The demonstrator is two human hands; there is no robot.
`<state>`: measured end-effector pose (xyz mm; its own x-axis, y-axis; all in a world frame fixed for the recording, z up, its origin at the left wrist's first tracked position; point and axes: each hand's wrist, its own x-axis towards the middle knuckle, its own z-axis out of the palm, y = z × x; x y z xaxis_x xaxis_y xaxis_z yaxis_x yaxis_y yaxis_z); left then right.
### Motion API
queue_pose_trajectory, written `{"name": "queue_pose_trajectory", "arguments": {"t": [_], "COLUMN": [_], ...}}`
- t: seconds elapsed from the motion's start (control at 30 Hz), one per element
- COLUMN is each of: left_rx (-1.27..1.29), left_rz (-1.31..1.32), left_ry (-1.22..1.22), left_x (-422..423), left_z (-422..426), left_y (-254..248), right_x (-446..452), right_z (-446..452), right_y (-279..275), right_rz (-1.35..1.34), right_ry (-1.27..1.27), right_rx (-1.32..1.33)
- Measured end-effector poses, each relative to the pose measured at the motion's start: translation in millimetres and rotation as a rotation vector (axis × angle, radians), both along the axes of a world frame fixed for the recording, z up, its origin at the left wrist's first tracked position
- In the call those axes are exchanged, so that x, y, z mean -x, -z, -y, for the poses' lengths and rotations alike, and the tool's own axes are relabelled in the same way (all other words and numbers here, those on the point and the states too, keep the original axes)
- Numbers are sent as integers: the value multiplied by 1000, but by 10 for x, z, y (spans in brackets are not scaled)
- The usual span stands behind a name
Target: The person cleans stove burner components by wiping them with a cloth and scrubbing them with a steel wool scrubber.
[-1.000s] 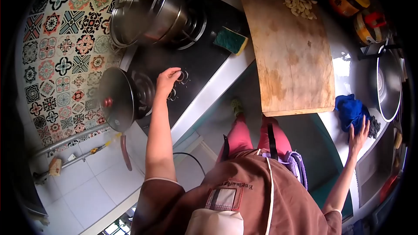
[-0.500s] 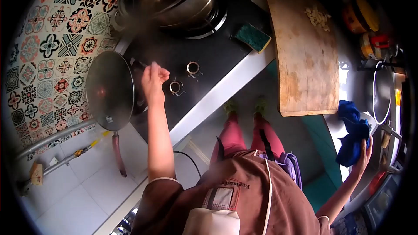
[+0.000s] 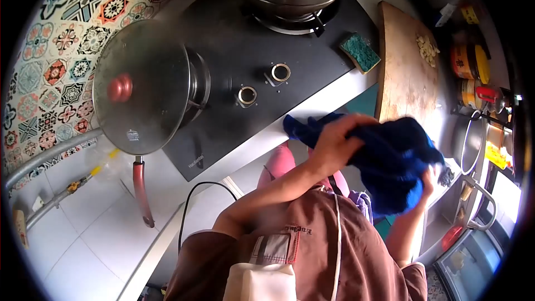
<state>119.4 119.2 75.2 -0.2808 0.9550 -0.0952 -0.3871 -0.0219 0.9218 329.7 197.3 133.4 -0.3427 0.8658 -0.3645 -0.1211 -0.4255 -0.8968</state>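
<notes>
A dark blue cloth (image 3: 393, 161) hangs between my two hands, in front of the body and over the counter's edge. My left hand (image 3: 340, 144) is closed on its left part, fingers wrapped over the fabric. At the cloth's right end my right hand (image 3: 429, 181) grips it, its fingers partly hidden by the folds. Left of my hands lies the black stove top (image 3: 223, 122) with two round knobs (image 3: 247, 96). A green and yellow sponge (image 3: 361, 52) rests at the stove's right corner.
A lidded pan (image 3: 142, 117) with a red handle sits on the left burner. A large steel pot (image 3: 290, 0) stands on the far burner. The wooden board (image 3: 404, 72) holds pale slices (image 3: 428, 50). Jars (image 3: 468, 64) and a metal basin (image 3: 472, 145) are at right.
The blue cloth has been lifted from the right counter and moved left to the front. My left hand has left the stove and taken hold of it. The view has shifted.
</notes>
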Motion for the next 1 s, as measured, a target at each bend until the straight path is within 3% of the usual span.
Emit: {"name": "queue_pose_trajectory", "arguments": {"t": [0.03, 0.07, 0.1, 0.2, 0.27, 0.33, 0.43, 0.53, 0.6, 0.7, 0.73, 0.77, 0.8, 0.87, 0.93, 1.0], "left_rx": [93, 183, 126, 84, 67, -6, 118, 207, 253, 297, 110, 241, 364, 235, 64, 84], "left_rz": [104, 208, 276, 359, 579, 819, 797, 1144, 1145, 1111, 1161, 1034, 896, 929, 878, 989], "left_ry": [-60, -111, -187, -245, -200, -98, -99, 65, 107, 111, 428, 248, 67, 92, 192, 255], "left_x": [47, 127, 220, 523, 676, 801, 729, 594, 531, 469, 520, 468, 425, 460, 329, 226], "left_z": [21, 15, -7, -47, -88, -84, -43, -99, -210, -353, -322, -289, -255, -172, -129, -251], "left_y": [82, 169, 180, 130, 40, 59, 124, 125, 90, 35, 140, 102, 62, 377, 385, 330], "right_x": [26, 330, 595, 1039, 1117, 778, 647, 275, 177, -293, -523, -720, -904, -1141, -1583, -2038], "right_z": [16, 69, 52, 58, 15, -20, 11, 79, 69, 96, 9, -83, -258, -478, -635, -844], "right_y": [192, 215, 203, 195, 155, 496, 291, 342, 2, 114, 134, 120, 40, -250, -184, 81], "right_rz": [-30, -143, -259, -275, -377, -522, -421, -343, -440, 375, 284, 192, -117, -539, -521, -197], "right_ry": [31, 148, 136, 129, 25, 88, 120, 187, 70, 126, 161, 189, 198, 356, 268, 532], "right_rx": [72, 334, 456, 552, 650, 728, 754, 749, 550, -357, -431, -506, -249, 148, 50, -18]}}
